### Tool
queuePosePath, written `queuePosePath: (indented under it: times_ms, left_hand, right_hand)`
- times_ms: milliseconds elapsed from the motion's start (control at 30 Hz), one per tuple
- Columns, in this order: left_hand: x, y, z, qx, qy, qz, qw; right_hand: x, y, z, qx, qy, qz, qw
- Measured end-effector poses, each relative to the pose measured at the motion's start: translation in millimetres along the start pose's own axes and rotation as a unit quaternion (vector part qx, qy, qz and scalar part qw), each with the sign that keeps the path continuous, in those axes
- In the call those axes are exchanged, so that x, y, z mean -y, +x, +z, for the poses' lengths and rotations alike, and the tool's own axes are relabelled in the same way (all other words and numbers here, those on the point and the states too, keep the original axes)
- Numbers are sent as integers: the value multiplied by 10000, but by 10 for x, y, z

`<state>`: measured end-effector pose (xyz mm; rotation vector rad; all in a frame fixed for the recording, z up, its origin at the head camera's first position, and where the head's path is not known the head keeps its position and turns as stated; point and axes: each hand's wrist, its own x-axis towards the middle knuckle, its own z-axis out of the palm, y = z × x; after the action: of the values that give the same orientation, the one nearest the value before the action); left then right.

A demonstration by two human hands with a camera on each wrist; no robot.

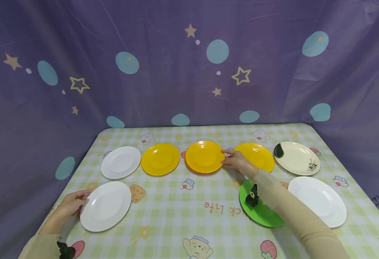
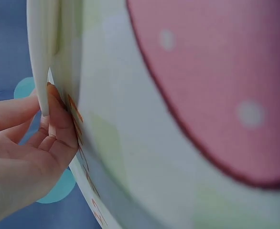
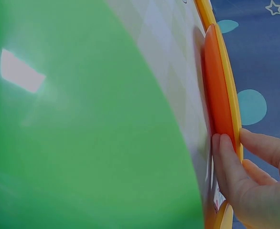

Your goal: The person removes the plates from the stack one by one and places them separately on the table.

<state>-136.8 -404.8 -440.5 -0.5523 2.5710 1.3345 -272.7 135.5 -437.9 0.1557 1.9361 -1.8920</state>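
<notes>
At the front left, a white plate [image 1: 105,207] has its left rim pinched by my left hand [image 1: 71,204]. The left wrist view shows the thumb and fingers [image 2: 47,138] on either side of that plate's edge, with the rim raised off the cloth. My right hand [image 1: 238,162] reaches to the middle of the back row and grips the right edge of a yellow-orange plate [image 1: 203,156]. Seen from the right wrist, this plate [image 3: 219,81] is tipped, its underside deeper orange than its rim. A green plate [image 1: 262,208] lies under the right forearm, partly hidden.
Other plates along the back are a white one [image 1: 121,162], a yellow one [image 1: 161,159], another yellow one [image 1: 257,156] and a cream one with a dark leaf [image 1: 296,158]. A white oval plate [image 1: 319,201] lies front right. The checked tablecloth [image 1: 176,216] meets a purple curtain [image 1: 163,90] behind.
</notes>
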Motion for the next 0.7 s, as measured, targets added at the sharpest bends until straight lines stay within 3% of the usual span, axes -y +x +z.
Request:
queuePosePath:
  times_ms: [267, 433, 567, 700]
  left_hand:
    - [-10, 0, 13, -210, 245, 54, 9995]
    - [-60, 2, -13, -371, 423, 455, 9974]
    - [-20, 131, -10, -800, 478, 936, 9912]
    - [47, 291, 33, -1059, 367, 1145, 9871]
  right_hand:
    - [-4, -4, 1, 23, -7, -5, 10000]
    - [3, -16, 6, 49, -84, -34, 9999]
    - [6, -10, 8, 36, -68, -13, 10000]
    - [-2, -7, 6, 36, -53, 24, 10000]
